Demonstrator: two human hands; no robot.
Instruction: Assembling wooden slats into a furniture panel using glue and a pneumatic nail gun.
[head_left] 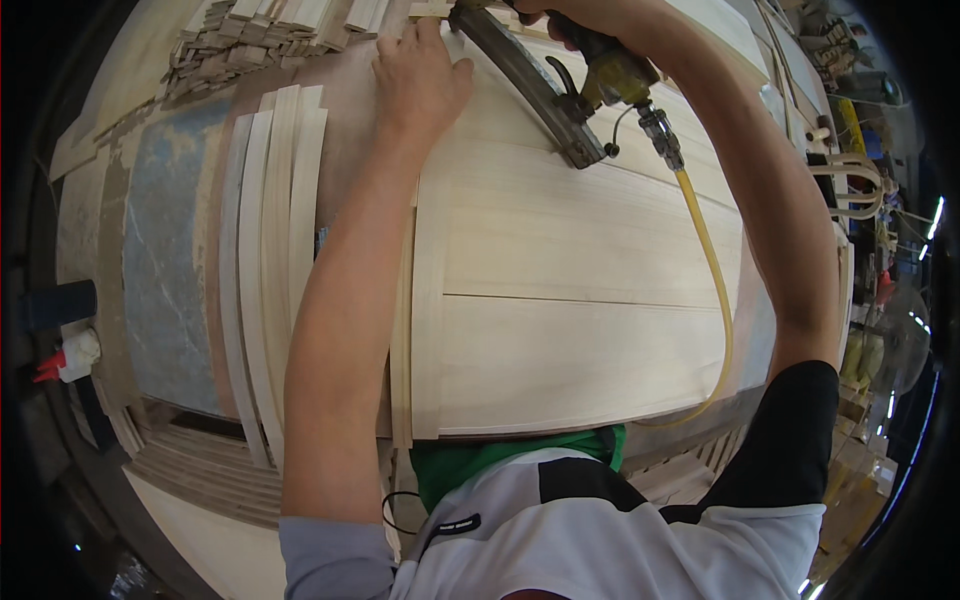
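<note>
My right hand point(590, 22) grips a pneumatic nail gun point(525, 90) at the far side, its long dark magazine slanting over the boards. A yellow air hose point(712, 265) runs from its metal coupling down across the wood. My left hand point(423, 82) lies with fingers stretched out at the far left part of the panel, close to the gun's nose. Under both arms is a pale wooden panel point(580, 245) of several wide boards side by side. A narrow wooden strip point(428, 330) lies along its left edge, partly hidden by my left forearm.
Several long loose strips point(268, 240) lie left of my forearm. A pile of short wood pieces point(265, 45) sits at the far left. A grey-blue worn surface point(170, 270) is further left, near a white bottle with a red tip point(78, 357). Cluttered shelves point(865, 190) stand at right.
</note>
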